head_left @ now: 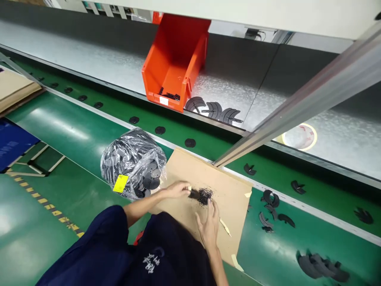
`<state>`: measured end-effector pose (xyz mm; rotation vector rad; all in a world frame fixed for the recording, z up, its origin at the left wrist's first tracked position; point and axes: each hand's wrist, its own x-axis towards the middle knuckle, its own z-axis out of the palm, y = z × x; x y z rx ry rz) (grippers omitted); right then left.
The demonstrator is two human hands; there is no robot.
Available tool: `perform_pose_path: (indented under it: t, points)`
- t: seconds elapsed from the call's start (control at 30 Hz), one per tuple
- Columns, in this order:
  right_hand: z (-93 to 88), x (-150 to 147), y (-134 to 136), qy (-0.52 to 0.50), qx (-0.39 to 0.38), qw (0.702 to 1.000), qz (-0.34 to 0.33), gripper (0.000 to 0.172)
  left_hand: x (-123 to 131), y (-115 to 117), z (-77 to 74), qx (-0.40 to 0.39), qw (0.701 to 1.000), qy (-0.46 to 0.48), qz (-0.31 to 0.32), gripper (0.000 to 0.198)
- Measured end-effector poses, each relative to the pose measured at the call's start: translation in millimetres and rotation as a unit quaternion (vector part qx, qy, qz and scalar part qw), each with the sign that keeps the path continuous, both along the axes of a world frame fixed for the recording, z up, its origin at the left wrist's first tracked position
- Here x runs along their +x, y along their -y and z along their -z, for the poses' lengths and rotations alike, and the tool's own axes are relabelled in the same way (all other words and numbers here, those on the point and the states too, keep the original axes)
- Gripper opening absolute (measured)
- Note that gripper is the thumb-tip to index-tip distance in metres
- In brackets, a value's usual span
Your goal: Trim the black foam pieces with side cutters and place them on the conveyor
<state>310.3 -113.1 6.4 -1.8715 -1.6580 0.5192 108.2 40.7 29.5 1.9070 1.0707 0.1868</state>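
Observation:
My left hand [178, 189] pinches a small flat black piece [194, 194] above a sheet of brown cardboard [229, 214]. What kind of piece it is, I cannot make out. A pile of fine black bits [205, 195] lies against its right side. My right hand [209, 226] reaches the near edge of the pile with its fingertips, thumb and fingers apart. Right of that hand, a thin pale-yellow tool [225, 227], possibly a knife or pen, rests on the cardboard. Left of the cardboard stands a clear plastic bag [127, 147] of round black discs.
Behind the cardboard runs a green conveyor belt [175, 137] carrying spaced black parts. Curved black parts [323, 267] lie at right. A red bin [175, 75] sits on the metal shelf [113, 59] beside a tape roll [308, 137]. A metal post [297, 107] slants across the right.

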Motion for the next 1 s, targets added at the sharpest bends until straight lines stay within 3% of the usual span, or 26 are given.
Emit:
perform_pose_path:
  t: [0.1, 0.17, 0.27, 0.37, 0.47, 0.57, 0.73, 0.83, 0.93, 1.0]
  points:
    - [-28.7, -22.2, -14.0, -0.115, -0.078, 0.979, -0.148, 0.045, -19.1, 54.3, -2.6, -0.035, 0.999, 0.022, 0.024, 0.013]
    - [-41.1, -32.6, -14.0, -0.175, -0.123, 0.96, -0.182, 0.037, -36.8, 65.0, -3.1, -0.037, 0.999, 0.004, 0.0, 0.018]
    - [-46.6, -40.6, -4.4, -0.232, -0.149, 0.954, -0.114, 0.039, -72.8, 46.4, -0.7, -0.006, 0.992, -0.08, -0.094, 0.03]
    - [-42.6, -40.8, 5.2, -0.287, -0.133, 0.949, -0.019, 0.05, -105.4, 14.9, 4.9, 0.038, 0.962, -0.186, -0.196, 0.029]
    - [-40.6, -37.3, 10.1, -0.333, -0.122, 0.934, 0.049, 0.059, -116.3, -3.9, 12.1, 0.055, 0.941, -0.246, -0.225, 0.031]
    - [-45.1, -33.7, 15.2, -0.378, -0.138, 0.911, 0.087, 0.062, -109.1, -10.2, 17.3, 0.056, 0.936, -0.27, -0.22, 0.032]
    - [-51.6, -30.4, 27.3, -0.475, -0.163, 0.848, 0.167, 0.068, -106.1, -16.2, 11.4, 0.054, 0.937, -0.256, -0.23, 0.041]
    - [-50.1, -27.8, 33.3, -0.504, -0.162, 0.821, 0.213, 0.066, -119.2, -16.3, -0.5, 0.061, 0.939, -0.214, -0.263, 0.03]
    - [-51.7, -24.4, 36.8, -0.51, -0.156, 0.814, 0.23, 0.06, -131.4, -8.8, -14.2, 0.07, 0.935, -0.148, -0.315, 0.012]
    - [-57.8, -23.9, 37.1, -0.502, -0.146, 0.824, 0.218, 0.057, -132.4, 1.4, -22.3, 0.063, 0.933, -0.087, -0.342, 0.015]
